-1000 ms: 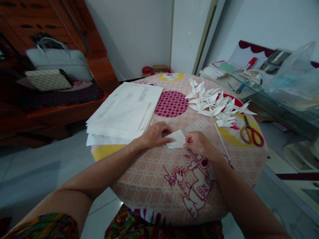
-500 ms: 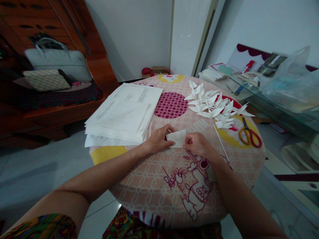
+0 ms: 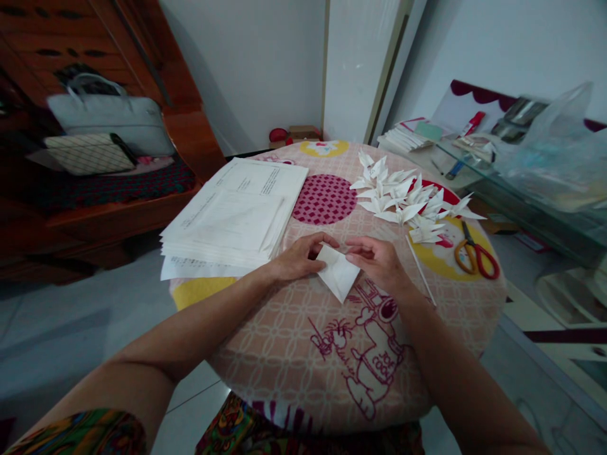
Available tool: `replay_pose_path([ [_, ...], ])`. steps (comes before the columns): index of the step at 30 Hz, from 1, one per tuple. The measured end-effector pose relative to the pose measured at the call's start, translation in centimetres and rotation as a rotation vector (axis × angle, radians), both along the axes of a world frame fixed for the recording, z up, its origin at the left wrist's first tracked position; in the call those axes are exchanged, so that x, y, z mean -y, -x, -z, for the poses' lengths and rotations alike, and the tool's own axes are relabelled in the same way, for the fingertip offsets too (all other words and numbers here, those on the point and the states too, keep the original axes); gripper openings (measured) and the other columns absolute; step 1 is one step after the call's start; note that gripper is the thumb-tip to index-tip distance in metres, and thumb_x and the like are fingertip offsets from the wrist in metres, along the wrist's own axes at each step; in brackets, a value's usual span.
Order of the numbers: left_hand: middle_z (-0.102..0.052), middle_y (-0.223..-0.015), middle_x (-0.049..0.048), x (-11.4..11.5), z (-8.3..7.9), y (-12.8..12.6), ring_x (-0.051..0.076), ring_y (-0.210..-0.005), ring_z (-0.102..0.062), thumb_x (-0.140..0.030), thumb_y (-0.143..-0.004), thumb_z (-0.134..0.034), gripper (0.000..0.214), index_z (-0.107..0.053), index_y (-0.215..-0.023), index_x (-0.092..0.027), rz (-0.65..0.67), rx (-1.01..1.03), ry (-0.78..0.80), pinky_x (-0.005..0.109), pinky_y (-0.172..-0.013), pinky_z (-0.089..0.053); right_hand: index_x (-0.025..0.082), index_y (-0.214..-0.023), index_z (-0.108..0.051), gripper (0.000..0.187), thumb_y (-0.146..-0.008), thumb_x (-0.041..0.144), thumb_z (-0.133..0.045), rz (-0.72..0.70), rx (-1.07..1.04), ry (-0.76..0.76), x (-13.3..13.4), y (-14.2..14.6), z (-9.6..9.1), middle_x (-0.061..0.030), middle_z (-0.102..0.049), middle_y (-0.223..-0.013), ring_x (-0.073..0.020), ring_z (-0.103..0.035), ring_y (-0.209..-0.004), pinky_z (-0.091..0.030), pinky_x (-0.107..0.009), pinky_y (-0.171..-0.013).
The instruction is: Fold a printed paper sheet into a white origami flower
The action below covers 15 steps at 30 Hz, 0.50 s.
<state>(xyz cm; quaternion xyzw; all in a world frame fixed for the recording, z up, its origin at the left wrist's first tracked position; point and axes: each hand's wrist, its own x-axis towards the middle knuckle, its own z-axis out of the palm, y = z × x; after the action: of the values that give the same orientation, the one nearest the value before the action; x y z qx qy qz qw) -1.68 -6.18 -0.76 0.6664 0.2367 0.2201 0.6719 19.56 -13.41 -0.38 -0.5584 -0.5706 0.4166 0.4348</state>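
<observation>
A small folded piece of white paper is held between my two hands, one corner pointing toward me. My left hand pinches its left side between thumb and fingers. On the upper right side, my right hand grips the same paper, fingers bent. Both hands are just above or on the cloth-covered round table; the paper's far edge is partly hidden by fingers. Beyond my right hand lies a pile of folded white paper pieces with pointed ends.
A stack of printed sheets lies on the left of the table. Scissors with orange and red handles and a thin white stick lie at the right. A glass shelf holding a plastic bag adjoins the table's right side.
The paper has turned from a rectangle lying crosswise to a diamond with a corner toward me. My right hand has shifted slightly up; a printed strip behind it no longer shows.
</observation>
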Motion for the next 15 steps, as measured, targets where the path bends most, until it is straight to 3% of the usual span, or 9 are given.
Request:
replay_pose_path([
  [3,-0.063,-0.079,-0.0003,0.0,0.0,-0.2,0.011,-0.067,-0.057,-0.018,-0.067,-0.068,0.047,-0.054,-0.111,-0.015,-0.02,0.018,0.008,0.022,-0.059,-0.039,0.013,-0.11,-0.067,0.041,-0.072,0.029,-0.069,-0.094,-0.11,0.064,0.0,0.5,0.6,-0.0054,-0.074,-0.083,-0.0176,-0.069,-0.071,-0.054,-0.029,-0.067],
  [9,-0.057,-0.067,-0.0057,-0.8,0.8,-0.3,0.008,-0.056,-0.051,-0.021,-0.072,-0.072,0.046,-0.052,-0.113,-0.016,-0.212,0.017,-0.072,0.02,-0.053,-0.035,0.018,-0.147,-0.047,0.08,-0.069,0.022,-0.068,-0.069,-0.118,0.156,0.6,1.2,-0.2,0.0058,-0.063,-0.061,-0.0108,-0.053,-0.047,-0.047,-0.023,-0.047],
  [12,-0.057,-0.067,-0.0055,-1.5,0.9,-0.2,0.008,-0.056,-0.051,-0.023,-0.074,-0.072,0.042,-0.051,-0.11,-0.016,-0.183,-0.019,-0.154,0.02,-0.052,-0.033,0.017,-0.143,-0.053,0.073,-0.072,0.023,-0.066,-0.046,-0.082,0.114,0.9,1.4,-0.6,0.005,-0.065,-0.062,-0.0101,-0.053,-0.046,-0.048,-0.023,-0.046],
  [15,-0.053,-0.064,-0.0072,-2.1,0.7,-0.2,0.006,-0.053,-0.047,-0.022,-0.076,-0.07,0.037,-0.052,-0.107,-0.015,-0.063,-0.074,-0.261,0.019,-0.051,-0.03,0.014,-0.125,-0.067,0.053,-0.073,0.025,-0.065,-0.05,-0.068,0.127,0.9,1.5,-0.4,-0.0003,-0.07,-0.069,-0.0127,-0.06,-0.052,-0.052,-0.025,-0.05],
])
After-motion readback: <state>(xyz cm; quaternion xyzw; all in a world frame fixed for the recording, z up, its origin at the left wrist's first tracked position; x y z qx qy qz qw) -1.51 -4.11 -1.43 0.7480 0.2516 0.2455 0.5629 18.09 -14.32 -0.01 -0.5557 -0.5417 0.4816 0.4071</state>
